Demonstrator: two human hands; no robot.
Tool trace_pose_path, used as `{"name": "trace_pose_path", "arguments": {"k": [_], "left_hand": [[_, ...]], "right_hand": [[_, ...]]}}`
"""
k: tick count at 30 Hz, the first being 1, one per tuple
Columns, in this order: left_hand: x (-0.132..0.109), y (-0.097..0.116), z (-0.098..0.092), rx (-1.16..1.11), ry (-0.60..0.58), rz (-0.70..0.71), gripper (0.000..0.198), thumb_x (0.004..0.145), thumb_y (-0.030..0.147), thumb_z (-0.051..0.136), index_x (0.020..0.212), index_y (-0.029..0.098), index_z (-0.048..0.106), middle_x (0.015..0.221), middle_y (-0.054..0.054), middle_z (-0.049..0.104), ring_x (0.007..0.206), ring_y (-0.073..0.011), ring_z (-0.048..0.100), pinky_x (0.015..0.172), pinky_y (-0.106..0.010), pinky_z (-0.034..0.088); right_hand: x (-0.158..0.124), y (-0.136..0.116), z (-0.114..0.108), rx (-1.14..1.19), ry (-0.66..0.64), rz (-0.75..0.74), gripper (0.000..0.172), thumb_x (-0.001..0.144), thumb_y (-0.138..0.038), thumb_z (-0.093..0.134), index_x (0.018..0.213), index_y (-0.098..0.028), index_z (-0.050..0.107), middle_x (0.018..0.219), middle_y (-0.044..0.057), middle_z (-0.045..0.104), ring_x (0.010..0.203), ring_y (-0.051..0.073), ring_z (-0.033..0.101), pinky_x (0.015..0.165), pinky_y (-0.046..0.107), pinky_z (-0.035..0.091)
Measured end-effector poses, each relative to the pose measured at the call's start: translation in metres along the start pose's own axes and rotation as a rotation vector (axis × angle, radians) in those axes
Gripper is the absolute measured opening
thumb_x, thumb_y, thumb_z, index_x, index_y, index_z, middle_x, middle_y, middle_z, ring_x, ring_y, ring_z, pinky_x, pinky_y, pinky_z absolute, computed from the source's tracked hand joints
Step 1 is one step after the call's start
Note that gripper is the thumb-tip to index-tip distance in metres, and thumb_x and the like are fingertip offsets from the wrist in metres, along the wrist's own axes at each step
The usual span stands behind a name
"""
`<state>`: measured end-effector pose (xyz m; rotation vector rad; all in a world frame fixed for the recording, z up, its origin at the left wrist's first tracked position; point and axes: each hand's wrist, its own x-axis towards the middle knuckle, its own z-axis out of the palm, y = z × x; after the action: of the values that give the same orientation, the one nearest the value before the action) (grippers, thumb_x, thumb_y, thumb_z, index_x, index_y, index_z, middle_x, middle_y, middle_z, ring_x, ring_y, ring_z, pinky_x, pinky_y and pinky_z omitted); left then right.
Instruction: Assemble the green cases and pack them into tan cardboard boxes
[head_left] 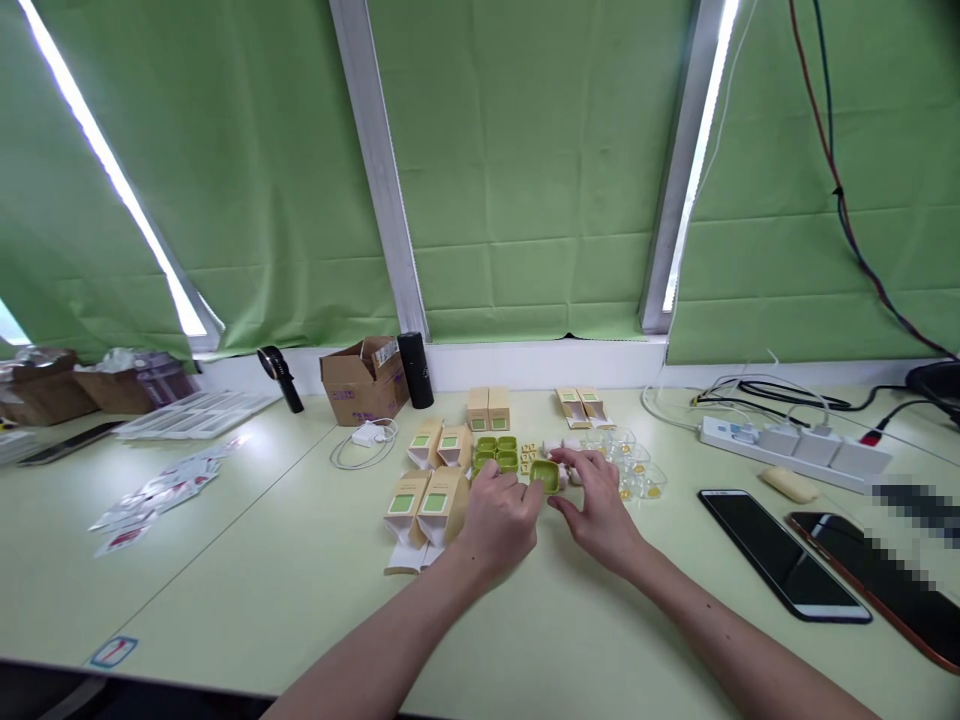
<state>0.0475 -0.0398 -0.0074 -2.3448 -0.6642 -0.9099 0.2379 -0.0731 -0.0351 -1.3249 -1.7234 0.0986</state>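
A small green square tray (545,476) is between my two hands, its hollow side facing me. My left hand (501,512) is curled, with its fingertips at the tray's left edge. At the right edge, my right hand (596,505) grips it between thumb and forefinger. Just behind my left hand lie several green trays (496,445) in a block. Beside them sit small yellowish pieces (528,458) in rows. Several clear plastic covers (641,473) with yellow spots lie right of my right hand. Small whitish items behind its fingers are partly hidden.
Kraft boxes with green labels stand at the left (442,500), behind (488,409) and further right (583,407). A carton (364,380) and black cylinder (415,370) stand at the back. A power strip (787,450) and two phones, one dark-screened (784,553), lie at the right.
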Motion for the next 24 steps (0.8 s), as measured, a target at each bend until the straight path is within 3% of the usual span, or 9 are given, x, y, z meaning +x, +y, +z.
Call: {"name": "trace_pose_path", "arguments": {"k": [3, 6, 10, 13, 24], "left_hand": [[0.001, 0.001, -0.003, -0.051, 0.073, 0.019, 0.020, 0.083, 0.002, 0.056, 0.073, 0.019, 0.058, 0.053, -0.001, 0.058, 0.053, -0.0179, 0.052, 0.065, -0.036, 0.028], [0.002, -0.002, -0.007, -0.176, 0.140, -0.036, 0.014, 0.088, 0.007, 0.056, 0.092, 0.018, 0.064, 0.064, -0.003, 0.064, 0.060, -0.0194, 0.056, 0.068, -0.037, 0.034], [0.002, -0.010, -0.012, -0.338, 0.239, -0.088, 0.034, 0.087, 0.012, 0.060, 0.121, 0.016, 0.061, 0.098, -0.012, 0.075, 0.090, -0.0287, 0.066, 0.082, -0.044, 0.046], [0.002, -0.014, -0.013, -0.373, 0.221, -0.078, 0.049, 0.086, 0.013, 0.063, 0.134, 0.018, 0.057, 0.116, -0.015, 0.075, 0.108, -0.0331, 0.066, 0.093, -0.050, 0.051], [-0.003, -0.016, -0.004, -0.453, 0.215, -0.143, 0.042, 0.095, 0.015, 0.065, 0.136, 0.022, 0.064, 0.123, -0.013, 0.078, 0.113, -0.0302, 0.070, 0.098, -0.050, 0.057]], "right_hand": [[-0.001, -0.002, -0.001, 0.024, 0.036, 0.026, 0.041, 0.088, -0.022, 0.067, 0.128, -0.029, 0.059, 0.127, 0.008, 0.071, 0.125, 0.035, 0.057, 0.105, 0.058, 0.043], [-0.002, -0.004, -0.003, 0.064, 0.063, 0.059, 0.036, 0.090, -0.027, 0.066, 0.126, -0.031, 0.062, 0.125, 0.008, 0.070, 0.125, 0.034, 0.058, 0.106, 0.058, 0.044], [-0.003, -0.006, -0.006, 0.138, 0.084, 0.083, 0.035, 0.090, -0.030, 0.066, 0.125, -0.031, 0.063, 0.125, 0.008, 0.069, 0.125, 0.034, 0.060, 0.108, 0.056, 0.044], [-0.003, -0.011, -0.008, 0.172, 0.082, 0.068, 0.036, 0.091, -0.031, 0.066, 0.127, -0.031, 0.062, 0.127, 0.008, 0.069, 0.124, 0.032, 0.062, 0.109, 0.055, 0.044], [-0.007, -0.019, -0.009, 0.238, 0.059, 0.080, 0.040, 0.096, -0.035, 0.063, 0.133, -0.031, 0.049, 0.134, 0.009, 0.066, 0.126, 0.032, 0.062, 0.105, 0.053, 0.048]]}}
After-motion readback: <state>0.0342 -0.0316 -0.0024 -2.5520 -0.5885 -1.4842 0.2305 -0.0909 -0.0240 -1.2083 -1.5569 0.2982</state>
